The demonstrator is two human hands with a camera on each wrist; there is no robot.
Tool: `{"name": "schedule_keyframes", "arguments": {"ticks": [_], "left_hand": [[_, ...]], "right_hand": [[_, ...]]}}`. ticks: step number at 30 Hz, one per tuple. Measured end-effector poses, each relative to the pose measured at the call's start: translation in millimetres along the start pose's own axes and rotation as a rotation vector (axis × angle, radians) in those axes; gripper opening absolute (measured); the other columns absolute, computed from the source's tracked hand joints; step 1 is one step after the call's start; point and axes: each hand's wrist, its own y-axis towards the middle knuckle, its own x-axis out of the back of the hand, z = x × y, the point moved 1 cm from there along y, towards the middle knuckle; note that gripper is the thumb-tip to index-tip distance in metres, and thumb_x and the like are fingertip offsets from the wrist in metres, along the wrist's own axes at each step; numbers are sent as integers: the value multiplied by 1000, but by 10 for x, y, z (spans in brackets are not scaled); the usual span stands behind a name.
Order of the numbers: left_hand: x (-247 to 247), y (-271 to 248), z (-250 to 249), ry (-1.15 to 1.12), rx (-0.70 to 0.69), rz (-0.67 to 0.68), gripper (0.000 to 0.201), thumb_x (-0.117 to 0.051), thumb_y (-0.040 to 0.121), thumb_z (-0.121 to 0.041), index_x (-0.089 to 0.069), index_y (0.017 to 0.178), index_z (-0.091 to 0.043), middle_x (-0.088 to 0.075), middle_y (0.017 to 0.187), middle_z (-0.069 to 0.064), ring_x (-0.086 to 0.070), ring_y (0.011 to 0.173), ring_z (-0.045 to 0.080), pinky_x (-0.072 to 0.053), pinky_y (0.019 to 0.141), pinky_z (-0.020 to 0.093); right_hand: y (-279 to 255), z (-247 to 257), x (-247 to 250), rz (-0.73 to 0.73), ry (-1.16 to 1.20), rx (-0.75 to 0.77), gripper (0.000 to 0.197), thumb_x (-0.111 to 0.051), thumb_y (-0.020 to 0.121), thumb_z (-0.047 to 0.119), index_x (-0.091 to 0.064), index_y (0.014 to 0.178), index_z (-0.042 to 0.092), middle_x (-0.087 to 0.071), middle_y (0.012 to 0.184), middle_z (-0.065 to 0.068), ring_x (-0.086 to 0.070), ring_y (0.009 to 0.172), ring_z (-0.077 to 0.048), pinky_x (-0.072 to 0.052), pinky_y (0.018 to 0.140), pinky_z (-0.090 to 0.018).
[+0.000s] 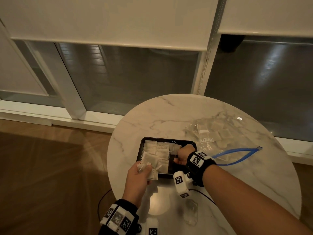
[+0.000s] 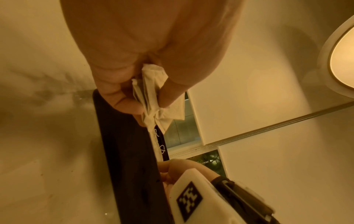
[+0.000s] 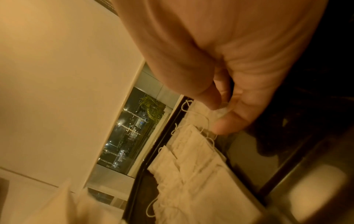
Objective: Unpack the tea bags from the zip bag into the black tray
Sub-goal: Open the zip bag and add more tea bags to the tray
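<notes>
Paper tea bags lie in overlapping rows across the left and middle of the black tray, which sits on the marble table; bare tray floor shows only at its right side. Left hand pinches a small bundle of bags between thumb and fingers, over the tray's near left corner. Right hand is curled over the tray's right part, thumb and fingertips pinching one bag by its edge. Zip bag lies open beyond and to the right of the tray, blue zip track splayed; pale bags appear to remain inside. Likely risks: loose strings trail across the rows, so a string snagged on a finger could drag laid bags out of line; the left bundle, held by one end, could fan out and drop over the tray's near rim. Readable writing: "Hefty" on the zip bag, upside down to the head view; square coded markers on both wrist bands.
</notes>
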Motion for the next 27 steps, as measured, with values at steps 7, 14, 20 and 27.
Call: {"name": "schedule_keyframes", "arguments": {"ticks": [7, 14, 20, 27], "left_hand": [[-5, -12, -13, 3, -7, -12, 15, -58, 101, -14, -70, 106, -21, -75, 102, 8, -70, 100, 28, -57, 93, 53], [-27, -36, -26, -3, -7, -17, 14, -59, 100, -14, -71, 105, -20, -76, 101, 9, -70, 100, 30, -56, 94, 54], [-43, -88, -92, -20, -42, 18, 16, -58, 101, -16, -71, 109, -21, -76, 102, 3, -71, 99, 23, -60, 84, 40], [-185, -158, -224, -15, -92, 102, 18, -58, 101, -15, -70, 112, -21, -76, 103, 4, -71, 92, 17, -57, 72, 30]], "right_hand": [[140, -68, -31, -5, -36, -3, 24, -44, 99, -6, -58, 80, 0, -56, 77, -16, -55, 55, -27, -54, 60, -36], [192, -113, 31, 136, -77, 67, 16, -58, 94, 4, -60, 109, -1, -65, 96, -17, -70, 76, -26, -60, 62, -30], [-140, 11, 195, 180, -17, 110, 37, -64, 88, -1, -56, 123, -7, -63, 118, -28, -67, 89, -30, -64, 75, -40], [-1008, -42, 488, 303, -126, 435, 21, -63, 96, 40, -68, 112, 29, -72, 104, 2, -70, 95, -16, -59, 72, -29]]}}
